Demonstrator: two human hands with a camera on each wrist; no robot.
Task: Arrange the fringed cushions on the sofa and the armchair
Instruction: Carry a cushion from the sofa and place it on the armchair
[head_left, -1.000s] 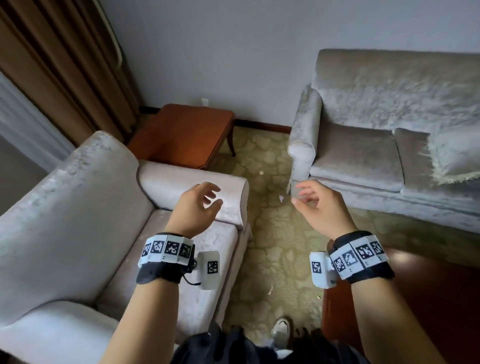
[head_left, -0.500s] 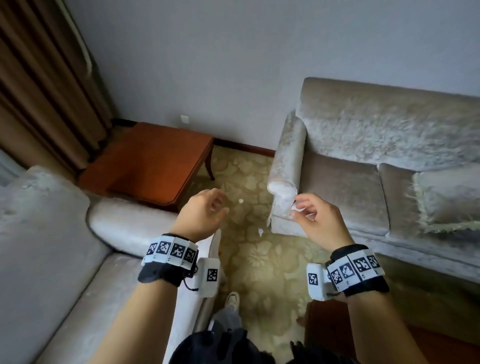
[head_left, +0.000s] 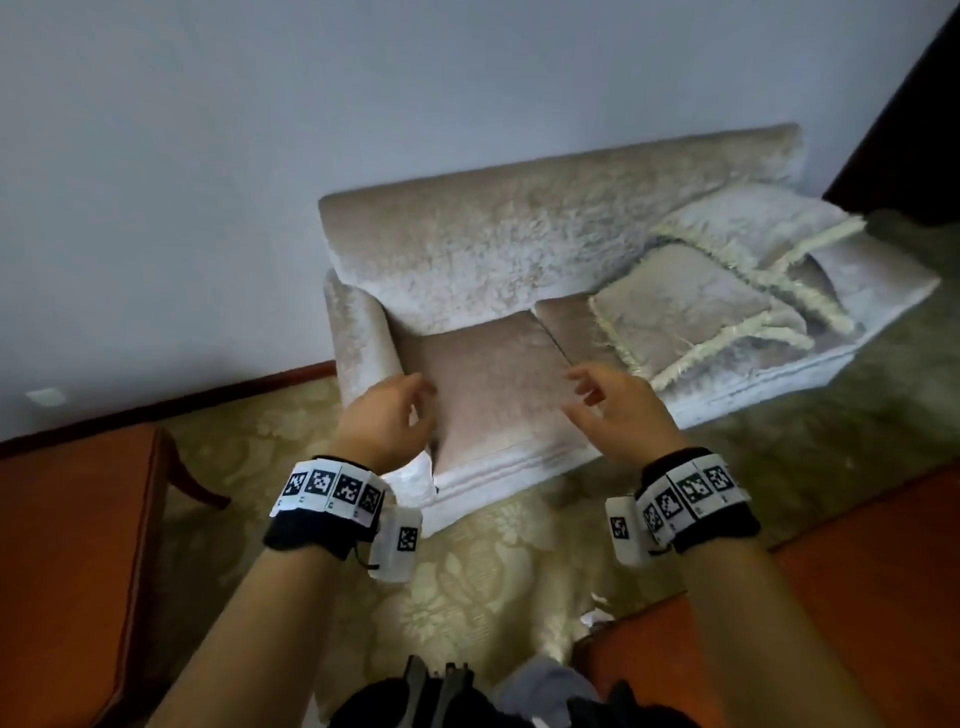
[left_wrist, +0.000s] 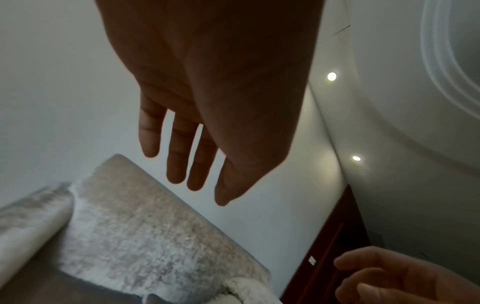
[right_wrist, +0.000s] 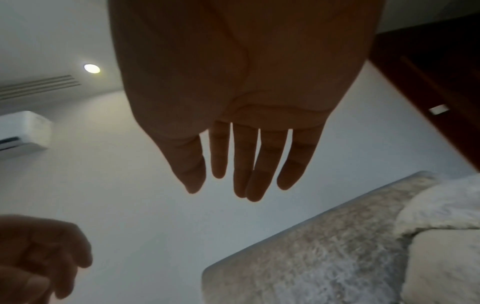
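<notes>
Both held out empty over the near seat of the sofa, fingers loosely spread: left hand by the sofa's rolled arm, right hand toward the middle. Fringed cushions heaped flat on the far seat, off to the right and beyond, overlapping, the pile running back toward the far arm. Nearer by far to the right hand, its fingertips just short of the closest fringe; probably the first to reach it.

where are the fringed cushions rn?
Head view: the fringed cushions lie piled on the right half of the sofa, overlapping; the right hand is nearest, not touching.
</notes>
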